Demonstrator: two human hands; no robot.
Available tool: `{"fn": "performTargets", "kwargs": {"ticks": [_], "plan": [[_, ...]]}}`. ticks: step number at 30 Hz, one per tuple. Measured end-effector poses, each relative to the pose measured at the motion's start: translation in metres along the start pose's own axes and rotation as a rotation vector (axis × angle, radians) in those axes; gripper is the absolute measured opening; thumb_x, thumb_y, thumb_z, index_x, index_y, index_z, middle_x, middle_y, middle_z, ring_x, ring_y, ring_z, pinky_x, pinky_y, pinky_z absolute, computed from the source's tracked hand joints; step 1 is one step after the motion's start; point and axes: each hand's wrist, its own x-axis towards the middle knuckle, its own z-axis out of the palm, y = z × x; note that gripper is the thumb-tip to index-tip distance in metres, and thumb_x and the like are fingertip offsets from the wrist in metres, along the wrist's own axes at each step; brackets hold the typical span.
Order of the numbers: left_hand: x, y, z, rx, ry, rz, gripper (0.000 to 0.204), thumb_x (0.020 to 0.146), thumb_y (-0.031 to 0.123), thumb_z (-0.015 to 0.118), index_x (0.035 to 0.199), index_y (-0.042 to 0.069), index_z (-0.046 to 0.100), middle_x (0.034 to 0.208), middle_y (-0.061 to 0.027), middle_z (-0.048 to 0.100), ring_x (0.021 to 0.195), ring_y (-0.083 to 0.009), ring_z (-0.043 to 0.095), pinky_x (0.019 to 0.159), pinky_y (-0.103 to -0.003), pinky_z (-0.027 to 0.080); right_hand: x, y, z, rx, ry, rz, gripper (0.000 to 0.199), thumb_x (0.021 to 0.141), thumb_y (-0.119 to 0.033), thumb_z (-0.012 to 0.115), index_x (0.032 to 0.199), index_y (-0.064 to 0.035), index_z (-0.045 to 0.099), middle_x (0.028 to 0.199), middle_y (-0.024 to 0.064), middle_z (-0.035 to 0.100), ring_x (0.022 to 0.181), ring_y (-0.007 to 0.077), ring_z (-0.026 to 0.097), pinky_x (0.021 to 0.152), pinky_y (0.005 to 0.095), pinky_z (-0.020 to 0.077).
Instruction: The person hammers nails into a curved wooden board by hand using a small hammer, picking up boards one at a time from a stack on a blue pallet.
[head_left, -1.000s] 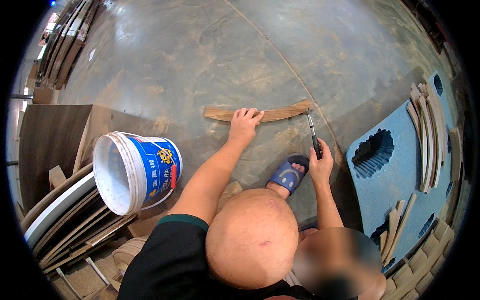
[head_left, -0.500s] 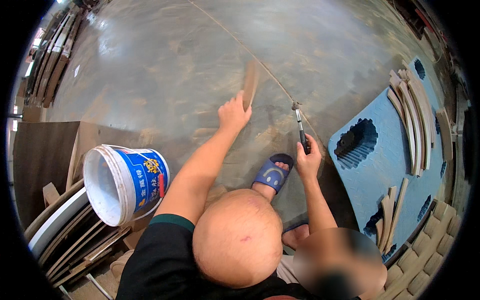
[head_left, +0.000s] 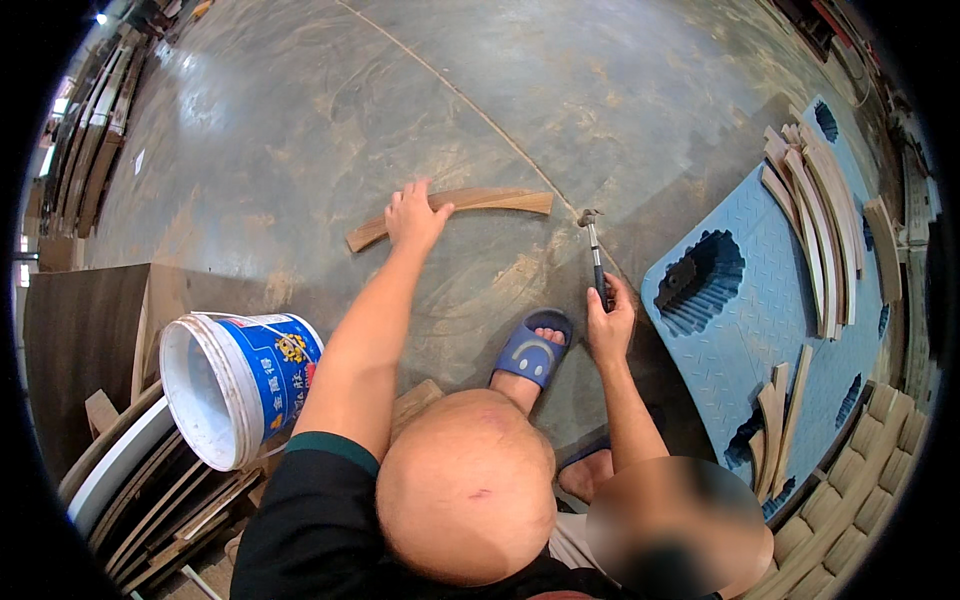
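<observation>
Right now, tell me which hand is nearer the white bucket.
Left. The left hand rests on the curved wooden strip, up and right of the white bucket. The right hand grips a hammer farther right, past the blue slipper.

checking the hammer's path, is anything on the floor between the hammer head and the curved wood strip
Nothing visible. The right hand holds the hammer with its head just off the end of the curved wood strip; only bare concrete floor lies between. The left hand rests farther along the strip.
</observation>
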Motion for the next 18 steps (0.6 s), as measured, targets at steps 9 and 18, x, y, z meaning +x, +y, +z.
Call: {"fn": "performTargets", "kwargs": {"ticks": [9,18], "plan": [[-0.049,-0.028,-0.004,0.101,-0.122,0.399,0.063,0.095,0.044,0.088,0.152,0.026,0.072,0.128,-0.0062,0.073,0.124,-0.0308,0.065,0.108,-0.048,0.051,0.014,-0.005,0.013,0.159,-0.121,0.164,0.049,0.112,-0.017,0.074,0.157,0.0018,0.065,0.099,-0.0048,0.062,0.085,0.0069,0.054,0.076,0.0245,0.0456],[-0.096,-0.026,0.008,0.203,-0.047,0.547,0.057,0.106,0.044,0.075,0.160,0.032,0.067,0.122,-0.0038,0.067,0.116,-0.0284,0.063,0.098,-0.046,0.050,0.057,0.004,0.035,0.152,-0.192,0.157,0.046,0.114,-0.022,0.073,0.154,-0.0001,0.070,0.096,-0.0081,0.062,0.083,0.0056,0.052,0.075,0.0243,0.0449]]}}
